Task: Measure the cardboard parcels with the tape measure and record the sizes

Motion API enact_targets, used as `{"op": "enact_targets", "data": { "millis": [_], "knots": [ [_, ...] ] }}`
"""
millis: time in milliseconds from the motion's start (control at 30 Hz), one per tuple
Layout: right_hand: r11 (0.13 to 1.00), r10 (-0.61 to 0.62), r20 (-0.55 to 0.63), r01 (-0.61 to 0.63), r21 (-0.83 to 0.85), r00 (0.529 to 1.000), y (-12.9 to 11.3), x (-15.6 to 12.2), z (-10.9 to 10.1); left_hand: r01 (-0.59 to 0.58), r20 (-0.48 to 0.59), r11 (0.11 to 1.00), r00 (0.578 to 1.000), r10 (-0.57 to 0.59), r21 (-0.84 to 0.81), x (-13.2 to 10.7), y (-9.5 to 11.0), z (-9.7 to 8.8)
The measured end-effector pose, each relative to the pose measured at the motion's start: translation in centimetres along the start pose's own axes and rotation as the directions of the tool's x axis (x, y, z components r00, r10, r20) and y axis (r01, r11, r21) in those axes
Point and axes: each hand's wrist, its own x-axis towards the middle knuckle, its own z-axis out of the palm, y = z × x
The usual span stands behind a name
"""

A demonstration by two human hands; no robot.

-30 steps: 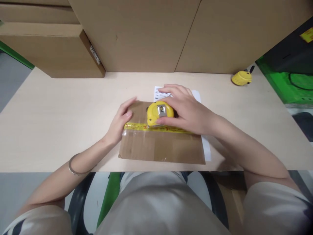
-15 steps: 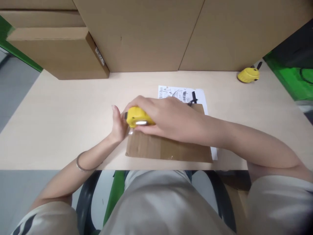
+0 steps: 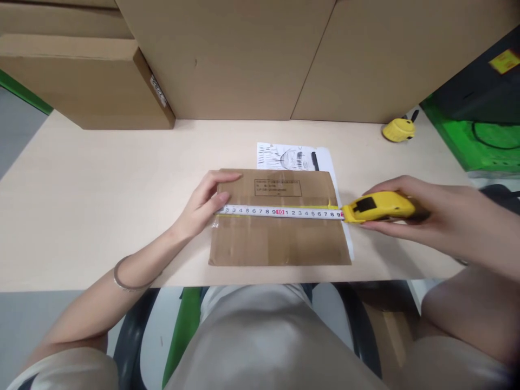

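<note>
Tape measure [image 3: 379, 207]: just right of the small box [image 3: 280, 244], above the tabletop [image 3: 122, 189], its blade [image 3: 280, 212] drawn out leftward across the box top.
Case handling: likely light, hard and sturdy, not very slippery; best held around its sides, clear of the blade's mouth.
Blade handling: probably thin and springy, stiff lengthwise yet easily twisted; best steadied near its left end, off the edges.
Small box: seems light and fairly stiff, perhaps slick where its surface shines; take it by the side edges.
Right hand [image 3: 434, 211]: grip clamped on the tape measure, thumb and fingers on opposite sides.
Left hand [image 3: 203, 203]: at the box's left edge, thumb and forefinger apart; whether this grip pinches the blade's end, I cannot tell.
Count in use: two hands, one tape measure, one small box.
Count around: one visible printed sheet [image 3: 284, 154], partly under the box; one yellow object [image 3: 399, 130] far right, kind unclear; one bracelet [image 3: 117, 273]; two large cardboard panels [image 3: 227, 59] along the back.
</note>
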Motion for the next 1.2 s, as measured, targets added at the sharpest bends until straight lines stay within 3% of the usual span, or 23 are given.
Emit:
{"op": "enact_targets", "data": {
  "millis": [167,267,400,500,567,633,700,767,833,900,967,1100,1200],
  "knots": [
    [0.988,-0.153,0.023,0.152,0.035,0.988,-0.1,1.0,-0.6,0.026,-0.02,0.997,0.999,-0.025,0.068,0.0,0.3,-0.3],
    [0.971,-0.237,0.038,0.238,-0.002,0.971,-1.7,2.2,-1.7,0.044,-0.021,0.996,0.999,-0.042,0.083,0.0,0.2,-0.1],
    [0.924,-0.379,-0.025,0.377,-0.055,0.925,-8.1,6.0,0.1,0.094,-0.114,0.995,0.989,-0.091,0.022,0.1,-0.2,0.7],
    [0.821,-0.571,0.012,0.571,0.003,0.821,-13.0,9.2,2.8,0.101,-0.148,0.995,0.984,-0.1,-0.005,0.4,0.2,0.8],
    [0.754,-0.656,0.017,0.654,0.067,0.755,-14.6,10.6,3.7,0.093,-0.143,0.993,0.986,-0.082,0.077,0.3,1.6,0.4],
    [0.72,-0.684,-0.015,0.677,0.153,0.73,-14.5,10.9,3.1,0.067,-0.145,0.956,0.989,-0.026,0.286,-0.2,4.1,0.1],
    [0.697,-0.687,-0.03,0.671,0.252,0.726,-13.1,10.4,1.5,-0.018,-0.107,0.802,0.989,0.102,0.598,-1.1,7.2,0.3],
    [0.689,-0.679,-0.001,0.638,0.343,0.734,-11.0,9.4,-0.3,-0.217,0.047,0.666,0.964,0.263,0.714,-2.2,10.1,1.4],
    [0.659,-0.708,0.061,0.627,0.415,0.703,-9.2,8.3,-1.4,-0.453,0.267,0.599,0.887,0.376,0.661,-3.1,11.9,3.2],
    [0.613,-0.764,0.139,0.639,0.465,0.631,-8.0,7.3,-1.5,-0.529,0.36,0.56,0.847,0.391,0.637,-3.6,12.5,5.1],
    [0.591,-0.798,0.222,0.654,0.473,0.56,-7.4,6.7,-0.9,-0.551,0.39,0.54,0.833,0.391,0.636,-3.6,12.2,6.6],
    [0.661,-0.749,0.312,0.626,0.415,0.584,-6.9,6.5,0.0,-0.573,0.413,0.568,0.819,0.398,0.59,-3.1,10.7,7.4],
    [0.66,-0.75,0.305,0.642,0.39,0.586,-6.7,7.3,-0.1,-0.627,0.494,0.552,0.777,0.39,0.551,-3.0,10.3,7.0]
  ]
}}
